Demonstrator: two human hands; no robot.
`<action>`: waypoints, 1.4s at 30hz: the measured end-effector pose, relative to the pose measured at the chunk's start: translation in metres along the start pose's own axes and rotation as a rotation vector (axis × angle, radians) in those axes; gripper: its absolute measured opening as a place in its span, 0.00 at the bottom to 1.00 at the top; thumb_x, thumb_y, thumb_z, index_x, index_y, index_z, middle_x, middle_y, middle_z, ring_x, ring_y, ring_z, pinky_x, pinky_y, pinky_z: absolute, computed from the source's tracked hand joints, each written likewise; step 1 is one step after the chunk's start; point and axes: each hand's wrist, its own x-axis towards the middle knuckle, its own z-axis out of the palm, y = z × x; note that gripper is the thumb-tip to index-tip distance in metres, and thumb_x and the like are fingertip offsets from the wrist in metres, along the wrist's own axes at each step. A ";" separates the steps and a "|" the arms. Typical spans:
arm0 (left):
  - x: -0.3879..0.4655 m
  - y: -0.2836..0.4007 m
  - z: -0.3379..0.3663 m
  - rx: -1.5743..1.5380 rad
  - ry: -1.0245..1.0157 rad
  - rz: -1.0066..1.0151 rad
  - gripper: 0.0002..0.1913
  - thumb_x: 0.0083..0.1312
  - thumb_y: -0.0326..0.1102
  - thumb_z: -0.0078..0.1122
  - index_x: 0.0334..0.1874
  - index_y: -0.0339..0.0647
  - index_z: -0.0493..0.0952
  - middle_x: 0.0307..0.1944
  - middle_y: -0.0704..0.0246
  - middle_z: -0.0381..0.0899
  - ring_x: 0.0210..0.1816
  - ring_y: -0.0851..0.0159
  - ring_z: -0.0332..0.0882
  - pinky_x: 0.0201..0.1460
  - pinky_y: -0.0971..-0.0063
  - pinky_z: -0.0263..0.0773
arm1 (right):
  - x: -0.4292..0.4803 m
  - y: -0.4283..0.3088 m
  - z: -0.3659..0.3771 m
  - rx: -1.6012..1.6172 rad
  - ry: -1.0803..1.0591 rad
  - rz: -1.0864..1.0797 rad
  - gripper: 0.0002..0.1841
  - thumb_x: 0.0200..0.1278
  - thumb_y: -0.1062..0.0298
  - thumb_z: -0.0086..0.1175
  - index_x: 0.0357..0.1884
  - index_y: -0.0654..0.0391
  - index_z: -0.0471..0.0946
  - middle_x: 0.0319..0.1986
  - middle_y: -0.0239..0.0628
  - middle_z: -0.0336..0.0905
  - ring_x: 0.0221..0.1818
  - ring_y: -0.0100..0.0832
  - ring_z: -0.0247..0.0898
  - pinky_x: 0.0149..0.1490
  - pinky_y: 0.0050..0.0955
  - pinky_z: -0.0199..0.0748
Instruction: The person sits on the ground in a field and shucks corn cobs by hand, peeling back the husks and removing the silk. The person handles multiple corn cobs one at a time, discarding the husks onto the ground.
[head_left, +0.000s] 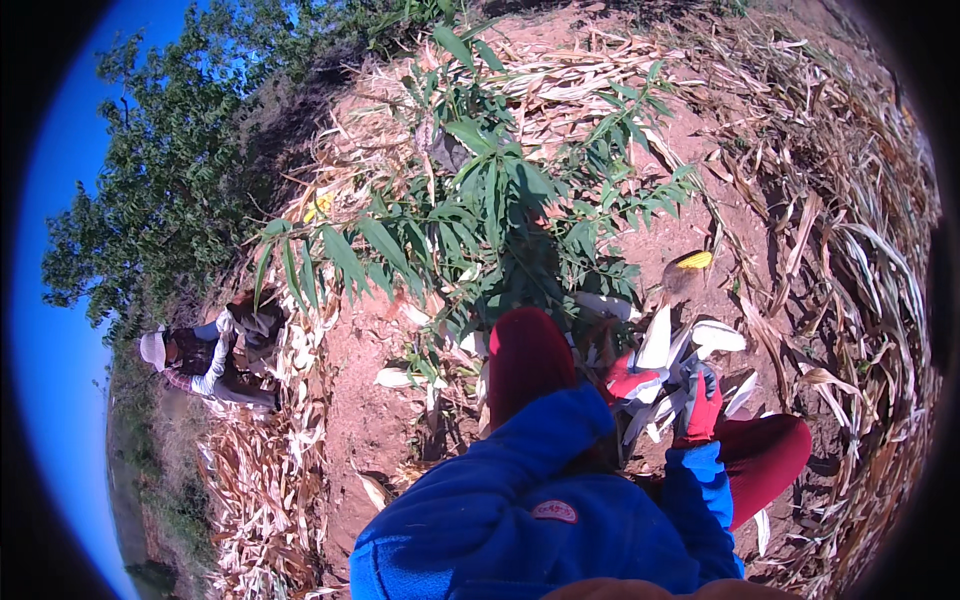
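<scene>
My left hand (634, 382), in a red and grey glove, grips a bundle of pale dry corn husks (656, 341) low in front of me. Close on its right, my right hand (701, 394) wears a matching glove, its fingers curled at the husks' other side. Whether a cob lies inside the bundle is hidden. A broad husk leaf (718, 337) spreads just above the right glove. Farther up, a bare yellow corn cob (694, 260) lies on the reddish soil. More loose husks lie under and around both hands, between my red-trousered knees.
A leafy green plant (491, 180) stands before me. Dry corn stalks (862, 247) cover the right side; a husk heap (262, 495) runs along the left. More yellow corn (320, 205) lies upper left. Another person (214, 360) in a pale hat bends over the stalks at far left.
</scene>
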 end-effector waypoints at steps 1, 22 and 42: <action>-0.001 0.002 0.005 -0.102 0.033 0.001 0.20 0.61 0.25 0.58 0.57 0.38 0.72 0.45 0.60 0.80 0.42 0.62 0.81 0.47 0.66 0.77 | -0.002 0.001 0.001 -0.045 -0.033 -0.088 0.15 0.67 0.63 0.51 0.50 0.62 0.73 0.40 0.34 0.76 0.41 0.24 0.72 0.46 0.22 0.71; -0.010 0.015 0.033 0.309 -0.034 -0.150 0.21 0.57 0.17 0.56 0.54 0.33 0.68 0.37 0.62 0.79 0.33 0.67 0.79 0.35 0.76 0.73 | -0.015 -0.049 0.018 0.000 -0.026 0.173 0.17 0.66 0.67 0.52 0.55 0.63 0.71 0.44 0.31 0.74 0.47 0.19 0.66 0.53 0.21 0.65; 0.028 0.009 -0.022 0.225 0.365 0.082 0.14 0.59 0.30 0.59 0.46 0.34 0.75 0.40 0.70 0.76 0.40 0.72 0.72 0.40 0.78 0.70 | -0.019 0.008 0.031 -0.224 -0.341 0.169 0.35 0.52 0.63 0.66 0.61 0.61 0.64 0.51 0.40 0.74 0.54 0.32 0.70 0.58 0.30 0.68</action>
